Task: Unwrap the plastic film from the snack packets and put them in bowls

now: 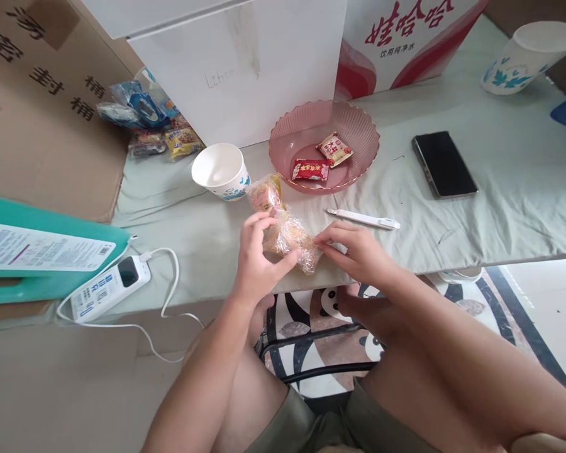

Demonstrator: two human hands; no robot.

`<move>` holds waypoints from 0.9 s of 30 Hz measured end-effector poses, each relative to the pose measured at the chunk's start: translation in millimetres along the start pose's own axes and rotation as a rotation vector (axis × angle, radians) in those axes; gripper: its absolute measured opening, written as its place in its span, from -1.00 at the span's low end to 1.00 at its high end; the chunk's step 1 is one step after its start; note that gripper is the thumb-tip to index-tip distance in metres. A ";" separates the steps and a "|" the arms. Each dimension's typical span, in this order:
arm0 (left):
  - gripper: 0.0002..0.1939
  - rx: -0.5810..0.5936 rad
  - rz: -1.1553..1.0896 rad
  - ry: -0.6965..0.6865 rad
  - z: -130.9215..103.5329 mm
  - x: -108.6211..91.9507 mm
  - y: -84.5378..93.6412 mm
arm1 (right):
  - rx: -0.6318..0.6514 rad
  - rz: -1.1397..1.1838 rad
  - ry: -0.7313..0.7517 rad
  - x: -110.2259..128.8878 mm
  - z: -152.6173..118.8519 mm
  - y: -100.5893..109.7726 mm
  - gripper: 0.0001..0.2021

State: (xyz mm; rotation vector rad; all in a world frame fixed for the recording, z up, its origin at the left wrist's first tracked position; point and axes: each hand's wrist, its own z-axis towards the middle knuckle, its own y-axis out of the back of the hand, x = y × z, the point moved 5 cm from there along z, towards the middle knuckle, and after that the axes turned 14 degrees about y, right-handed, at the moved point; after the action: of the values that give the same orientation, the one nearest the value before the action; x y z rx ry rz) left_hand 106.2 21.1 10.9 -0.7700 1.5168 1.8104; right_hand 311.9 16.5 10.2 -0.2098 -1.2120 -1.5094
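Snack packet before the bowl, cup left of the bowl, phone right of it.

Beyond my two hands, two paper cups, one pink bowl, two packets inside, one phone, one cutter

Bowl shows translucent pink, gold edge. Wrapped bundle: clear film over golden tan. Nearer paper cup white, blue print. Desk cloth pale green. Floor mat carries black-and-white pandas.
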 end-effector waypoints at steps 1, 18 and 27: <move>-0.52 0.052 0.023 -0.043 1.4 -0.2 -0.1 | -0.006 -0.003 0.011 0.6 0.5 1.5 -0.83; -0.72 -0.091 -0.739 0.535 13.2 33.5 26.0 | -0.280 -0.130 -0.148 -11.1 -4.7 24.4 -0.85; -0.87 0.028 -0.496 0.522 5.0 19.0 16.2 | -0.347 -0.069 -0.132 -6.5 -2.9 29.9 -0.89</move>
State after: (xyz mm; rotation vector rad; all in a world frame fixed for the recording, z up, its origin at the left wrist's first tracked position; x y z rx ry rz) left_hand 81.6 26.1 6.7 -1.5371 1.4723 1.2688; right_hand 339.8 23.2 21.2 -0.5094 -1.0606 -1.7841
